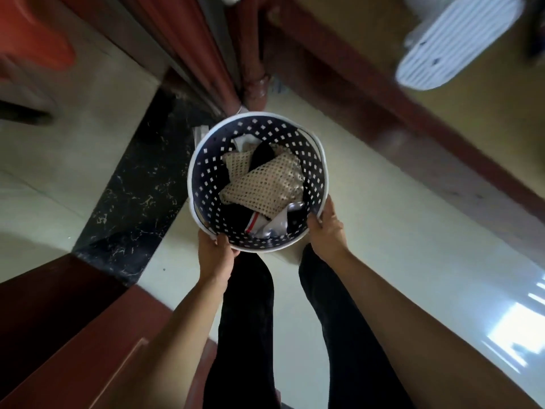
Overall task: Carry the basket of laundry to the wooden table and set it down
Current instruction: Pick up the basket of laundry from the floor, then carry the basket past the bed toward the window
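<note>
Fingers (221,241) of the left hand (213,255) curl over the near rim of the one basket (206,178); the right hand (326,228) clamps the rim at its near right. Both hands grip equally close, and the round basket hangs just ahead of them, above the tiled floor (383,231). Inside lie one beige mesh cloth (265,184) and dark and white garments, too tangled to count. A brown wooden edge (368,81), perhaps the table, lies ahead to the right.
</note>
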The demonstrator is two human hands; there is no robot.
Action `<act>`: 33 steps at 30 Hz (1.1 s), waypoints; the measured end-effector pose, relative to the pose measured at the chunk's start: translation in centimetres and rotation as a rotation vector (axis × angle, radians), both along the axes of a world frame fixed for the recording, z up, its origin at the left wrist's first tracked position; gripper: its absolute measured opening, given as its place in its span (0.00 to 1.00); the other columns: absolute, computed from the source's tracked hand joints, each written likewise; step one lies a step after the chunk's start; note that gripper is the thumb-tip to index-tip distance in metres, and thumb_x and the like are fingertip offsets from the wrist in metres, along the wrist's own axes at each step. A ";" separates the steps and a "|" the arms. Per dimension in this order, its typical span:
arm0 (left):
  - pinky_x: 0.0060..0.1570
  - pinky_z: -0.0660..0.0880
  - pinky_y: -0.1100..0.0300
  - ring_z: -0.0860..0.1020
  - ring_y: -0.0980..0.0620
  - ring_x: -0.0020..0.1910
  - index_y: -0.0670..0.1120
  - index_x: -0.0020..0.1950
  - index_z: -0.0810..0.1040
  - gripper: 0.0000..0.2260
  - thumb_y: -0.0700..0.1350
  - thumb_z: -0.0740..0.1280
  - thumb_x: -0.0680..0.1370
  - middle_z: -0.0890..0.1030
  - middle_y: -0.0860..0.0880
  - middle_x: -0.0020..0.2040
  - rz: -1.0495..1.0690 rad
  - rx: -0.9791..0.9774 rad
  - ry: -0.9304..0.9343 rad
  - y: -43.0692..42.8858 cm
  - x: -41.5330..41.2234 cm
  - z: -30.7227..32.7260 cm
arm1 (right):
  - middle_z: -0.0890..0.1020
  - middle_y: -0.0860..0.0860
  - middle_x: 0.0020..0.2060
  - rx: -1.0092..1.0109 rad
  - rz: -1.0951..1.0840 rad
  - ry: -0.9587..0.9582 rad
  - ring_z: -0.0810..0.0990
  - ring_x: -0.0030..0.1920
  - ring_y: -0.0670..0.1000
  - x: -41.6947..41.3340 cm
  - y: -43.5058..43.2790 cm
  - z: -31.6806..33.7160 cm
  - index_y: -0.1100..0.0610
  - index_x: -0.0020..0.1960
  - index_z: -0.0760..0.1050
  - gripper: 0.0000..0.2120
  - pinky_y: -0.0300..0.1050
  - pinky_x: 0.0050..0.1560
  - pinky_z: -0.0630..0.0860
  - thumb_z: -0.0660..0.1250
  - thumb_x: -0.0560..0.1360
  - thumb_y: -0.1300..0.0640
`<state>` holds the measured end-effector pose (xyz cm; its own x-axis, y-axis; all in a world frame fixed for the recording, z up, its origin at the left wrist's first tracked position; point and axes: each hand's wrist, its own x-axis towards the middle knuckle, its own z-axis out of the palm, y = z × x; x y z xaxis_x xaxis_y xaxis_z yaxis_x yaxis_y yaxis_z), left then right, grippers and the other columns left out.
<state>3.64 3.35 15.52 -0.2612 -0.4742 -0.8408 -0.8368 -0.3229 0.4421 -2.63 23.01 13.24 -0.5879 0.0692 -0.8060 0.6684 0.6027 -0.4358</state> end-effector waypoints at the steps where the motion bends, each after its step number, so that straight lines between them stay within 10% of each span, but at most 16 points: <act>1: 0.47 0.83 0.59 0.81 0.45 0.60 0.45 0.70 0.67 0.13 0.39 0.59 0.85 0.77 0.46 0.65 0.000 0.008 -0.007 0.1 0.0 2.6 | 0.81 0.58 0.69 -0.006 -0.009 -0.002 0.81 0.66 0.64 0.3 0.2 2.6 0.50 0.85 0.56 0.30 0.50 0.60 0.74 0.60 0.85 0.57; 3: 0.44 0.83 0.64 0.82 0.50 0.54 0.45 0.69 0.70 0.13 0.38 0.59 0.84 0.80 0.49 0.58 -0.010 -0.024 0.001 0.0 0.2 7.9 | 0.83 0.58 0.66 -0.003 -0.006 0.000 0.82 0.61 0.63 0.6 0.5 7.8 0.49 0.85 0.55 0.30 0.47 0.55 0.72 0.60 0.85 0.55; 7: 0.69 0.74 0.41 0.78 0.42 0.67 0.48 0.71 0.75 0.21 0.44 0.62 0.77 0.81 0.43 0.67 -0.138 -0.145 0.046 -0.9 0.3 18.3 | 0.85 0.56 0.49 -0.037 -0.046 0.084 0.84 0.51 0.61 0.8 1.0 19.4 0.45 0.80 0.63 0.27 0.51 0.50 0.77 0.62 0.82 0.53; 13: 0.66 0.75 0.38 0.80 0.41 0.62 0.51 0.68 0.78 0.24 0.40 0.63 0.72 0.82 0.45 0.62 -0.130 -0.188 0.260 -1.2 -1.4 31.0 | 0.88 0.53 0.53 -0.060 -0.083 0.230 0.86 0.52 0.59 -0.5 2.1 31.9 0.47 0.73 0.72 0.25 0.45 0.47 0.72 0.65 0.76 0.49; 18: 0.67 0.75 0.38 0.79 0.43 0.66 0.58 0.72 0.74 0.31 0.43 0.64 0.69 0.80 0.48 0.68 -0.194 -0.191 0.430 -1.5 -0.9 36.5 | 0.81 0.47 0.37 -0.029 -0.084 0.421 0.79 0.36 0.55 1.1 2.9 38.4 0.43 0.79 0.66 0.28 0.47 0.41 0.71 0.65 0.80 0.53; 25: 0.47 0.77 0.45 0.79 0.41 0.42 0.57 0.52 0.75 0.16 0.37 0.66 0.72 0.82 0.40 0.49 -0.509 -0.167 0.574 -0.6 -3.1 40.4 | 0.83 0.50 0.65 -0.021 -0.443 0.579 0.81 0.65 0.54 7.7 4.2 40.6 0.41 0.79 0.67 0.31 0.47 0.55 0.74 0.68 0.79 0.57; 30: 0.45 0.75 0.46 0.75 0.45 0.38 0.52 0.49 0.75 0.13 0.40 0.66 0.67 0.75 0.44 0.40 -0.864 -0.038 0.674 4.1 -3.3 42.9 | 0.84 0.47 0.63 -0.071 -0.833 0.670 0.84 0.58 0.44 15.7 7.2 43.0 0.45 0.79 0.67 0.35 0.56 0.64 0.80 0.69 0.75 0.61; 33: 0.41 0.71 0.49 0.71 0.47 0.34 0.50 0.47 0.73 0.11 0.38 0.66 0.68 0.72 0.47 0.36 -1.129 0.017 0.739 8.8 -2.1 45.5 | 0.80 0.46 0.65 -0.120 -1.060 0.772 0.80 0.62 0.47 21.3 9.8 45.3 0.48 0.78 0.65 0.40 0.42 0.62 0.79 0.68 0.68 0.61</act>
<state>1.50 12.17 61.00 -0.8893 0.3079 -0.3380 -0.2160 0.3686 0.9042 18.71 32.81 58.57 -0.6016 0.7306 -0.3228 0.3464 -0.1256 -0.9297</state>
